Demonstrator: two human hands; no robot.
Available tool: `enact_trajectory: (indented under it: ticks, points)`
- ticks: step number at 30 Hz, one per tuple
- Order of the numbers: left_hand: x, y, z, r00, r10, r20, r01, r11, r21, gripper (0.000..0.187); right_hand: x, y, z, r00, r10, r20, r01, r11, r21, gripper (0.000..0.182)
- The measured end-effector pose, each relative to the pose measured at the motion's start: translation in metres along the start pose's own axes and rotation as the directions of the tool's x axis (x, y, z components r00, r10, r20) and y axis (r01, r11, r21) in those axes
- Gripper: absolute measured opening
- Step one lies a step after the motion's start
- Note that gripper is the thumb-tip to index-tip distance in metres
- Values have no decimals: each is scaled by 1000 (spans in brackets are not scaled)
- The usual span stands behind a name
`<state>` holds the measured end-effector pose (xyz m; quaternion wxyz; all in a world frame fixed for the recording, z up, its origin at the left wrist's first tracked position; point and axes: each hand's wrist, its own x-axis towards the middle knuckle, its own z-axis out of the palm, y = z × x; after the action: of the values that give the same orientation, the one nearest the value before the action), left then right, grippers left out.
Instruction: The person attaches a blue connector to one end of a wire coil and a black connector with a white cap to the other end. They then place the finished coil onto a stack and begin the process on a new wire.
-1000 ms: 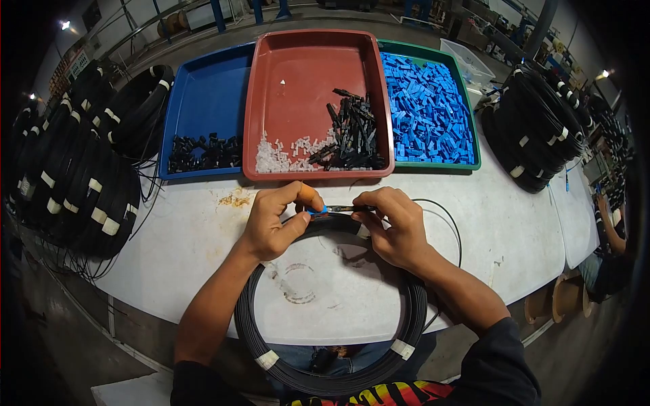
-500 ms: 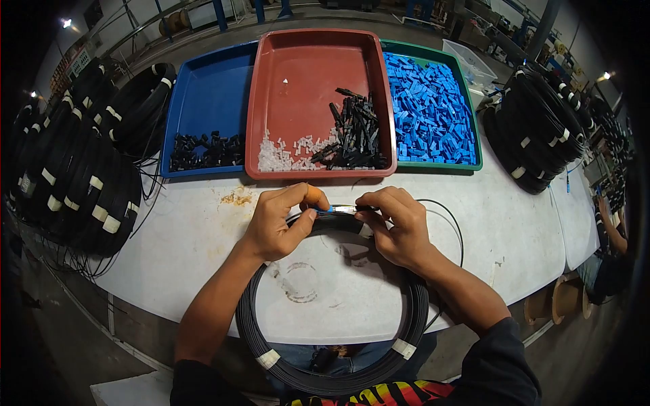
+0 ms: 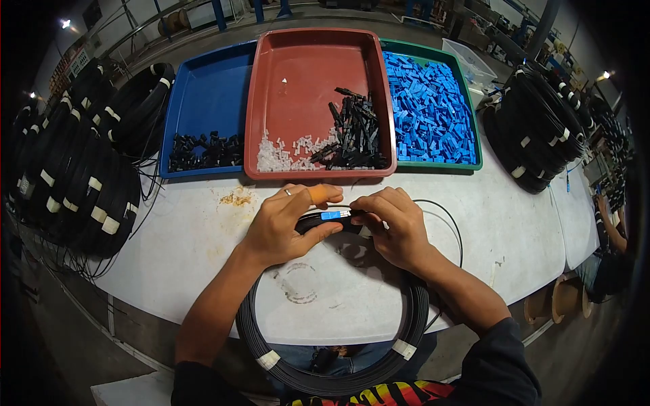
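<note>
A blue fibre-optic cable connector (image 3: 331, 216) with a pale metallic section at its right end lies level above the far side of a black cable coil (image 3: 416, 311). My right hand (image 3: 396, 223) pinches the connector's right end, where the cable joins; its fingertips hide that part. Around the blue end my left hand (image 3: 281, 227) is open, thumb below and fingers above, apart from the connector. Orange tape wraps one left finger, and a ring is on another. White tape bands the coil, which hangs over the table's near edge against my body.
Behind the hands stand a blue tray (image 3: 210, 81) with small black parts, a red tray (image 3: 305, 61) with clear and black pieces, and a green tray (image 3: 474, 128) of blue pieces. Cable coils (image 3: 81, 183) are stacked left, more coils (image 3: 535, 128) right. Another person's arm (image 3: 613, 233) shows far right.
My left fingers have spread and let go of the blue connector, which now shows between them. My right hand keeps its pinch and has shifted slightly left.
</note>
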<state>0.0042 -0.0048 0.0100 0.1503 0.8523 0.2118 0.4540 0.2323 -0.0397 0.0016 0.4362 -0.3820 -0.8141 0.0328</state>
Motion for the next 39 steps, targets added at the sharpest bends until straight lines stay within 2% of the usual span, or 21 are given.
enact_trajectory:
  ticks: [2, 5, 7, 9, 11, 13, 14, 15, 16, 18, 24, 28, 30, 33, 35, 39]
  points:
    - [-7, -5, 1, 999, -33, -24, 32, 999, -43, 43, 0, -2, -1, 1000, -1, 18, 2, 999, -37, 28]
    - [-9, -5, -1, 995, -88, -42, 83, 991, -100, 43, -2, -3, 2, 996, 87, -7, -87, 996, -11, 30]
    - [-10, -6, -2, 994, -105, -36, 101, 988, -114, 42, -3, -1, 8, 976, 202, -78, -191, 974, 119, 27]
    - [-13, -9, -3, 996, -76, -53, 74, 996, -46, 40, -4, 2, 5, 983, 176, -53, -172, 982, 80, 27]
    - [-9, -5, -3, 990, -112, -81, 106, 992, -73, 39, -4, 2, 4, 988, 151, -28, -150, 988, 41, 26]
    - [-9, -3, -2, 983, -148, -108, 137, 985, -102, 38, -3, -1, 3, 985, 166, -41, -154, 967, 204, 26]
    - [-10, -3, -2, 975, -193, -108, 177, 974, -144, 38, -3, 1, 2, 985, 166, -42, -155, 967, 204, 26]
    - [-11, -4, -2, 965, -238, -106, 217, 959, -184, 39, -4, 3, 1, 993, 97, -64, -84, 979, 183, 26]
    - [-11, -5, -2, 966, -238, -104, 217, 959, -184, 39, -4, 5, 1, 996, 28, -84, -14, 987, 162, 27]
    - [-10, -7, -3, 988, -134, -70, 124, 983, -136, 44, -4, 5, 2, 995, 26, -95, -11, 988, 155, 27]
    - [-7, -8, -3, 993, -61, -97, 61, 998, -5, 44, -3, 4, 2, 994, 26, -107, -8, 986, 165, 25]
    - [-7, -5, -1, 984, -126, -127, 122, 992, -40, 42, -3, 3, 1, 996, 32, -85, -15, 981, 195, 24]
    - [-7, -6, 0, 984, -64, -164, 54, 996, -64, 36, -4, 3, 1, 995, 63, -80, -49, 984, 170, 22]
    - [-5, -5, -6, 993, 13, -117, -16, 1000, -24, 37, -2, 2, 3, 988, 132, -75, -123, 985, 120, 18]
    - [-4, -5, -5, 992, 0, -123, -5, 999, -42, 36, -4, 6, 5, 982, 187, -36, -184, 979, 88, 17]
    - [-4, -5, -7, 996, -1, -90, -4, 998, -59, 37, -4, 8, 4, 993, 116, 19, -117, 990, 76, 15]
